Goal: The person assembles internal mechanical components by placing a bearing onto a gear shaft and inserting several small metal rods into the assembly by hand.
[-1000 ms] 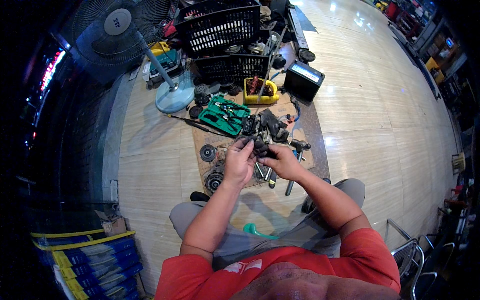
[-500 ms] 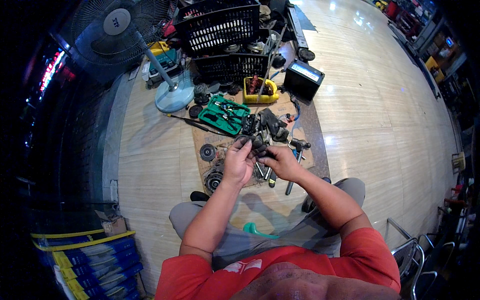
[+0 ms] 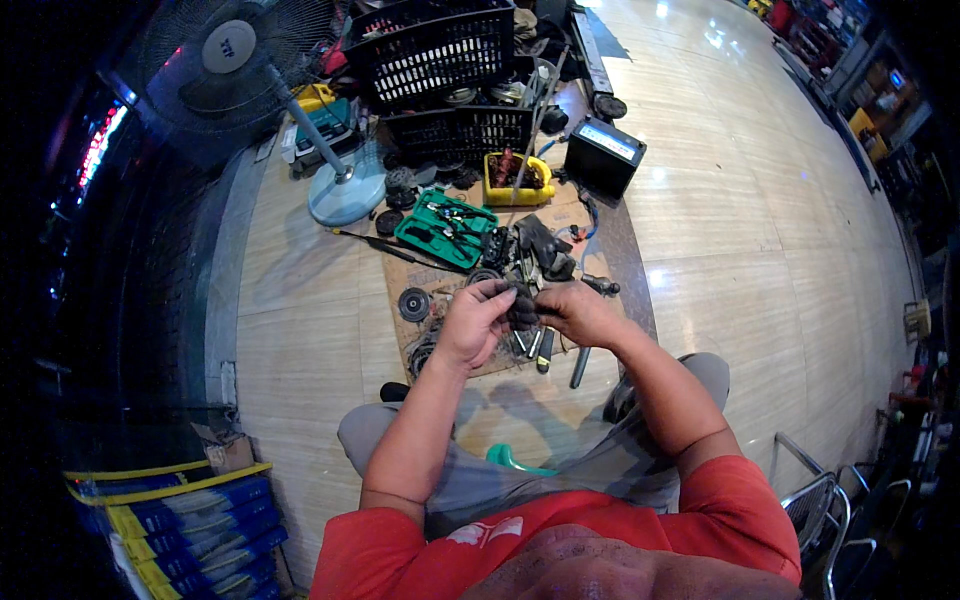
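Note:
My left hand and my right hand meet over the cardboard mat, fingers bent and blackened. The left thumb presses toward its curled fingers, and the right fingertips are pinched together beside them. Whatever sits between them is too small and dark to make out. Just beyond lie dark gloves and an open green tool case with pliers in it. A hammer lies partly hidden under my right hand, near a yellow-and-black handle. A round black wheel-like part rests left of my left hand.
Behind the mat stand a yellow cut-open jug holding reddish-brown parts, a black battery and stacked black crates. A standing fan is at the far left. Blue-and-yellow boxes are stacked near left; a metal-framed chair is near right.
My right hand has turned over and shifted slightly right and up, now covering part of the hammer. The left hand has moved slightly left, its fingers still curled.

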Tool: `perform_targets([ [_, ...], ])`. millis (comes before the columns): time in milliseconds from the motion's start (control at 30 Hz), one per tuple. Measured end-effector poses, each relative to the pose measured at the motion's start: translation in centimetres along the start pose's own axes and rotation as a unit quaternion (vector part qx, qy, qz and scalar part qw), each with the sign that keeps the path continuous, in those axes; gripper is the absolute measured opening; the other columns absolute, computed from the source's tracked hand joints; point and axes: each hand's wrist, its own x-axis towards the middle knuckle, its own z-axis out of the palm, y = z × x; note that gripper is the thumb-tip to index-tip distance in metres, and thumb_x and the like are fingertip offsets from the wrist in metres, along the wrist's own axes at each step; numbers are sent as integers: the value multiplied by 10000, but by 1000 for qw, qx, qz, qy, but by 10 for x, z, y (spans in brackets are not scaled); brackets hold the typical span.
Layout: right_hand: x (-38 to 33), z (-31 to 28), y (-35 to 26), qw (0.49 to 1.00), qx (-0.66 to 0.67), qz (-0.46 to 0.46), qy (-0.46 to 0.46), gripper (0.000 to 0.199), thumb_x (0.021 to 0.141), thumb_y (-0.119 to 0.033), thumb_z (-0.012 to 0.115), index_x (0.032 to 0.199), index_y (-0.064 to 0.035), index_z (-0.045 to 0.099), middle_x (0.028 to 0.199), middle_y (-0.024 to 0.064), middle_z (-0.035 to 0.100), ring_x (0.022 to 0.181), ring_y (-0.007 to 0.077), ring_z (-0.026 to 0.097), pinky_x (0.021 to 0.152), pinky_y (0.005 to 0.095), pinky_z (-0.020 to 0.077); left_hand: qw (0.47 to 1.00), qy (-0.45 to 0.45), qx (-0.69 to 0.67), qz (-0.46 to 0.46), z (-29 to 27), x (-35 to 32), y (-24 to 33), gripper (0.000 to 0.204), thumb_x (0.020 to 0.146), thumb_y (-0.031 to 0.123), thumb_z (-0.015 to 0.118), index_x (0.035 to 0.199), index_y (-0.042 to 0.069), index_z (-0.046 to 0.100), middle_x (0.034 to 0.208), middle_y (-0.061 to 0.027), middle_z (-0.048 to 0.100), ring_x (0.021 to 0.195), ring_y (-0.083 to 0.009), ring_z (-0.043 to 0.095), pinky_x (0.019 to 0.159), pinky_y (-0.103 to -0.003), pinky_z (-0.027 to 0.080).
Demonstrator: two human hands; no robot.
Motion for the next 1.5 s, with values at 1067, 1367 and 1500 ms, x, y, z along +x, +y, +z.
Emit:
perform_targets([
  [1067, -1, 21, -1, 986, -34, 95, 135, 227, 842, -239, 643, 839, -19, 588, 807, 192, 607, 776, 405, 599, 673, 483, 476, 862, 228, 450, 58, 28, 0, -12, 271, 885, 147, 612, 1050, -63, 657, 889, -126, 705, 774, -168, 662, 715, -308, 521],
  [1367, 2, 26, -8, 992, -14, 54, 117, 215, 843, -216, 642, 839, -10, 579, 815, 195, 602, 777, 408, 593, 664, 481, 472, 965, 176, 165, 107, 0, 11, -30, 206, 912, 92, 606, 1041, -68, 611, 944, -76, 658, 797, -116, 625, 701, -244, 504],
  [1500, 1, 27, -8, 993, -17, 71, 95, 217, 843, -217, 642, 837, -13, 569, 818, 194, 601, 797, 405, 593, 682, 487, 471, 956, 177, 203, 119, 3, 10, -29, 205, 904, 74, 614, 1062, -58, 609, 939, -75, 660, 810, -128, 629, 722, -261, 515],
])
